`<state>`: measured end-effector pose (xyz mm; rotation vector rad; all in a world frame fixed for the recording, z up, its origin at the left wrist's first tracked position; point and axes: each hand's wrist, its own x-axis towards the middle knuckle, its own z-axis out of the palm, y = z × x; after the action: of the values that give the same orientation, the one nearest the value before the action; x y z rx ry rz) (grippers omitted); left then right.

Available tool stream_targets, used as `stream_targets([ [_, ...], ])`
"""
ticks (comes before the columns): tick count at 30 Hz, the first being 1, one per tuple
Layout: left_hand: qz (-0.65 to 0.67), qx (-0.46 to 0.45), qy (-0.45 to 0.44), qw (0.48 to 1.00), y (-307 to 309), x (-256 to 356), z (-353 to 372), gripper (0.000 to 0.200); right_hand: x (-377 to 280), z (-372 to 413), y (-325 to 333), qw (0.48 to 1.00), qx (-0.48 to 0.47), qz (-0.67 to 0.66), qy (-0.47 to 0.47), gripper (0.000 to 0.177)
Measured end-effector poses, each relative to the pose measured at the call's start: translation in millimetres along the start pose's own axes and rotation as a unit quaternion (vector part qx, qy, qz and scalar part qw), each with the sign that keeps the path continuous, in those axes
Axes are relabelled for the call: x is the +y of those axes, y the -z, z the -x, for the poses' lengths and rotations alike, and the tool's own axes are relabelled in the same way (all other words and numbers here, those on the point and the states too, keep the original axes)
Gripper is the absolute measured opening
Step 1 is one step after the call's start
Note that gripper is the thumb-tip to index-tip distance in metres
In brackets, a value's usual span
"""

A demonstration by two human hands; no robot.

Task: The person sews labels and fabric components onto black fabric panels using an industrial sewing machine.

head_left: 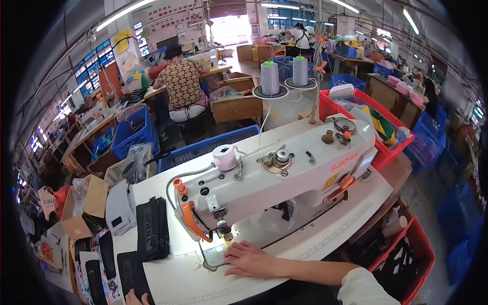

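Note:
My right hand (249, 260) lies on the bed of a white sewing machine (274, 173), just in front of the lit needle area (226, 236). Its fingers are bent toward the presser foot and its thumb is apart; no piece shows clearly under it. At the bottom edge, my left hand (136, 298) has its fingertips on the near end of a black fabric piece (131, 274); the rest of this hand is cut off. Beyond it lies a stack of black fabric pieces with pale lettering (152, 229). Grey fabric pieces (121, 208) hang over the table's left side.
Two thread cones (270, 79) stand on a holder behind the machine. Red crates hold fabric behind it (391, 137) and at lower right (427, 254). A blue crate (208, 147) is behind the table. A co-worker (180, 84) sits at another table.

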<state>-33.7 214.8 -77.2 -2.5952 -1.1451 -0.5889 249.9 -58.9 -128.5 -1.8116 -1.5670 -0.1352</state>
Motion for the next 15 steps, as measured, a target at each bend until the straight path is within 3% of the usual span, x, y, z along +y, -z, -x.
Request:
stream_targets([
  [5,-0.005,-0.059,0.062,0.996,4,7,1,0.036,0,2,1,1.0,-0.009,-0.015,-0.005,0.036],
  [13,-0.001,0.022,0.079,0.997,-11,-9,2,0.029,1,3,2,0.999,-0.029,-0.019,-0.019,0.038],
  [15,-0.007,-0.019,0.095,0.995,0,-7,-2,0.028,1,3,2,0.999,-0.032,-0.019,-0.021,0.036],
])
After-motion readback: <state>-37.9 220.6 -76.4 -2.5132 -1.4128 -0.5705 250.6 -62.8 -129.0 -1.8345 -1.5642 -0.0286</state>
